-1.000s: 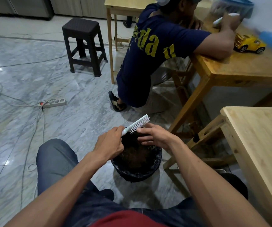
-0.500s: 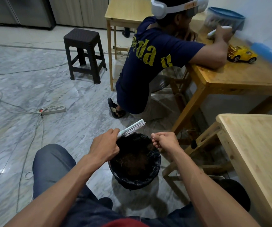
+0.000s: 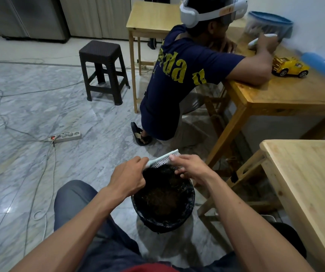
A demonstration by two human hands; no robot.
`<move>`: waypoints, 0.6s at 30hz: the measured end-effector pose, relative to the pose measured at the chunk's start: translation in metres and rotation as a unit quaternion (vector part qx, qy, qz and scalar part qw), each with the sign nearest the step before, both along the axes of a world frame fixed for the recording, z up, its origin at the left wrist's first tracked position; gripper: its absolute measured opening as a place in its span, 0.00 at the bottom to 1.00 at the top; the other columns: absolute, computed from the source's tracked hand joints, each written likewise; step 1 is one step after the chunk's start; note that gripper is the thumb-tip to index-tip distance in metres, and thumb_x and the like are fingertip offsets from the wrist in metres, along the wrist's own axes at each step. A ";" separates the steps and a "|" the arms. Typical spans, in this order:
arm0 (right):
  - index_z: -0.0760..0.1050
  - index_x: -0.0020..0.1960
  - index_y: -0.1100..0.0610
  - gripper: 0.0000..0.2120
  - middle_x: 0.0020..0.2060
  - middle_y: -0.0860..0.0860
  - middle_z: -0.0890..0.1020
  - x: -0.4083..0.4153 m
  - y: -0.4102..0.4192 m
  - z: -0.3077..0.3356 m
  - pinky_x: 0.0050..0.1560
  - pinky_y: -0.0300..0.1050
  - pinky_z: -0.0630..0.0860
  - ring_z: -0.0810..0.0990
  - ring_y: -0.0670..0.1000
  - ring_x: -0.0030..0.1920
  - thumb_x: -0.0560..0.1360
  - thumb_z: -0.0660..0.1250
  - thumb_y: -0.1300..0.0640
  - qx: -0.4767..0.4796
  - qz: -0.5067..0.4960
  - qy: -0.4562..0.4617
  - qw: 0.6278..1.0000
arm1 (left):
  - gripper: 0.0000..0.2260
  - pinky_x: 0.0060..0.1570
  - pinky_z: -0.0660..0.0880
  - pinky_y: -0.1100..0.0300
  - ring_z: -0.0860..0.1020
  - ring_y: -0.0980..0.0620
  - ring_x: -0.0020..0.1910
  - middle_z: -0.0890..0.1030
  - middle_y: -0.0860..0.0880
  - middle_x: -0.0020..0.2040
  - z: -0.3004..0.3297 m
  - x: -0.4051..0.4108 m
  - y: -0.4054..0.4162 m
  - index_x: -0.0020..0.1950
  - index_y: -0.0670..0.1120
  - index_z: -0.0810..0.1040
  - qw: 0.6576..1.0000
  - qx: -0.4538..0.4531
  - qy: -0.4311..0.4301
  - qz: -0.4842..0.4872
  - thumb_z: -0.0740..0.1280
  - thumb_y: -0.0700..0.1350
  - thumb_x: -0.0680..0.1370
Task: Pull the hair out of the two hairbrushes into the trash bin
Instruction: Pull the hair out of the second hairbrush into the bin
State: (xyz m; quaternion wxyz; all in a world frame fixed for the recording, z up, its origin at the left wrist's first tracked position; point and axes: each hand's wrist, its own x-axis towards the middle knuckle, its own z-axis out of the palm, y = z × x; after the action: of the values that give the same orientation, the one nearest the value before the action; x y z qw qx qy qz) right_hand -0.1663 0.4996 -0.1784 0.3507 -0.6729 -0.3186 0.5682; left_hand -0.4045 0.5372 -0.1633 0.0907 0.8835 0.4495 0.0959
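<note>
Legible text appears only on the back of the navy T-shirt (image 3: 179, 75) worn by the second person seated at the table: large yellow distressed letters, of which "da" reads clearly. The preceding letters are folded into the cloth, and a further yellow mark near the sleeve cannot be read.

So the count: one hairbrush (image 3: 162, 159), one trash bin (image 3: 163, 203) lined in black. Two hands on the wearer, the left hand (image 3: 127, 178) and the right hand (image 3: 190, 167). Three wooden tables (image 3: 287, 95), one dark plastic stool (image 3: 103, 71), one power strip (image 3: 66, 136), one yellow toy truck (image 3: 289, 66), one blue-lidded container (image 3: 269, 23), plus one other person (image 3: 177, 75).
</note>
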 end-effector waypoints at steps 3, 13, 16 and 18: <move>0.84 0.56 0.68 0.16 0.39 0.54 0.84 0.001 0.000 -0.003 0.33 0.34 0.79 0.78 0.44 0.31 0.78 0.75 0.56 0.017 -0.064 0.049 0.997 | 0.15 0.26 0.69 0.56 0.73 0.47 0.33 0.76 0.52 0.42 0.004 0.004 0.007 0.58 0.51 0.76 1.000 0.017 0.017 -0.009 0.63 0.40 0.73; 0.86 0.46 0.68 0.05 0.31 0.54 0.82 0.017 -0.012 -0.005 0.29 0.36 0.77 0.79 0.46 0.28 0.77 0.74 0.65 -0.038 -0.039 -0.045 0.998 | 0.14 0.24 0.57 0.61 0.67 0.47 0.29 0.74 0.50 0.38 0.005 0.005 0.019 0.53 0.47 0.78 0.998 0.055 0.007 0.042 0.65 0.37 0.69; 0.85 0.49 0.72 0.08 0.34 0.58 0.82 0.015 -0.016 -0.017 0.33 0.41 0.82 0.79 0.49 0.29 0.77 0.74 0.65 -0.081 -0.012 -0.111 0.990 | 0.14 0.24 0.57 0.61 0.67 0.47 0.28 0.74 0.49 0.37 0.008 0.000 0.024 0.54 0.47 0.79 0.996 0.055 -0.003 0.070 0.66 0.36 0.70; 0.84 0.54 0.70 0.08 0.40 0.59 0.84 0.010 -0.017 -0.022 0.40 0.45 0.85 0.82 0.50 0.34 0.80 0.71 0.66 -0.085 0.014 -0.106 0.991 | 0.14 0.25 0.56 0.62 0.67 0.47 0.28 0.73 0.50 0.37 0.009 -0.002 0.025 0.54 0.47 0.79 0.996 0.054 -0.002 0.070 0.66 0.36 0.70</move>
State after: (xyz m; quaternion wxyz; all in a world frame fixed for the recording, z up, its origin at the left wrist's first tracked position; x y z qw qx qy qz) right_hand -0.1565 0.4822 -0.2001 0.2482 -0.7519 -0.3138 0.5240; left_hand -0.4061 0.5625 -0.1540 0.0368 0.8530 0.5045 0.1284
